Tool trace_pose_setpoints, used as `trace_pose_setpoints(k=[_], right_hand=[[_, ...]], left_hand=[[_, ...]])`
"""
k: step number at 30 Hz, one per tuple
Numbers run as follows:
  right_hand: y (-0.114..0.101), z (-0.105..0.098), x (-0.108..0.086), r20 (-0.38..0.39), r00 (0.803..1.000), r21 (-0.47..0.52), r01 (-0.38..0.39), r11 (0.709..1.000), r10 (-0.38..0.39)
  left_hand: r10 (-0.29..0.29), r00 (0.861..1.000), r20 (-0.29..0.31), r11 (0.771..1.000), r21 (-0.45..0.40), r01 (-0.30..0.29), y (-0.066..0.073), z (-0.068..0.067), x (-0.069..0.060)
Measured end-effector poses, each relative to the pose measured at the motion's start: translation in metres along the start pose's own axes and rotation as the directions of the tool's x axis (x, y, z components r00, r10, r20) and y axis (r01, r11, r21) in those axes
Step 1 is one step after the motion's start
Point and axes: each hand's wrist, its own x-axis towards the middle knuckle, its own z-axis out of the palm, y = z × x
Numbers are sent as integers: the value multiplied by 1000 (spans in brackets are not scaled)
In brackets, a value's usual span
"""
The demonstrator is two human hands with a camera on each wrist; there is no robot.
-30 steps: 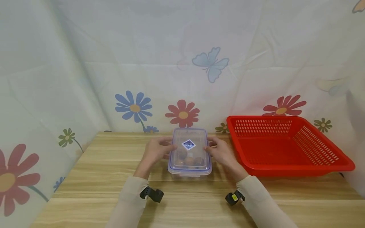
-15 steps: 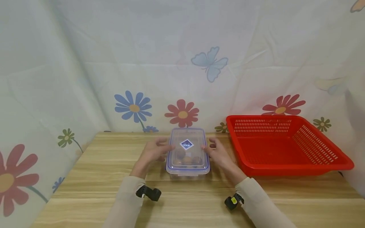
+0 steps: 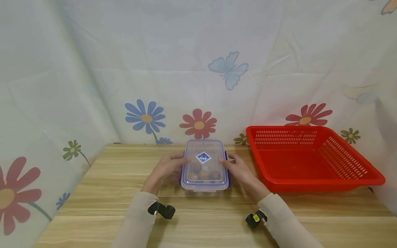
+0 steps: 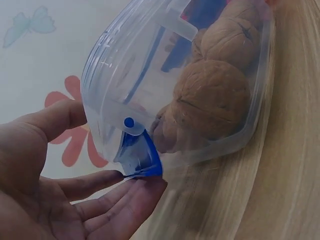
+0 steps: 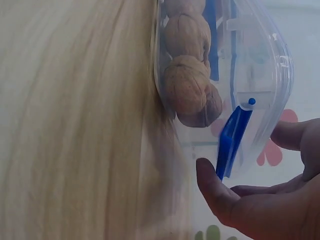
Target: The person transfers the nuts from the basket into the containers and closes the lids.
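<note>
A clear plastic food container [image 3: 204, 146] with a blue-edged lid and a diamond-shaped label sits on the table. Through its walls I see several walnuts [image 4: 212, 97]. My left hand [image 3: 165, 168] is at the container's left side, its thumb at the lid's edge. In the left wrist view, its fairly straight fingertips touch a blue side latch [image 4: 142, 159] that stands out from the wall. My right hand [image 3: 241, 172] mirrors it at the right side; there one fingertip is against another swung-out latch [image 5: 233, 140], with the thumb at the lid's edge.
A large red plastic basket [image 3: 310, 186] with slotted walls stands to the right, close to my right hand. The wood-grain table [image 3: 198, 220] ends at the back against a flower-print cloth [image 3: 167, 82].
Blue latches now jut out along both sides of the container, where none stuck out before. The container shifted slightly left in the first half second; both hands stay beside it.
</note>
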Motion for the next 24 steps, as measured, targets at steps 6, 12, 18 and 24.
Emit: trace_pose_setpoints(k=[6,12,18,24], right_hand=[[-2,-3,0,-45,999,-56,7,998,-9],[-3,-3,0,-93,994,-75,45,996,-52],[-3,-3,1,-116,990,-67,76,995,-83],[-3,-2,-2,-126,987,-59,94,994,-101]], left_hand=[[22,999,-46,999,24,-21,2,-1,-2],[32,996,-81,999,-6,-32,6,2,-3],[40,992,-121,999,17,-39,10,3,-6],[86,987,-138,996,26,-83,12,4,-7]])
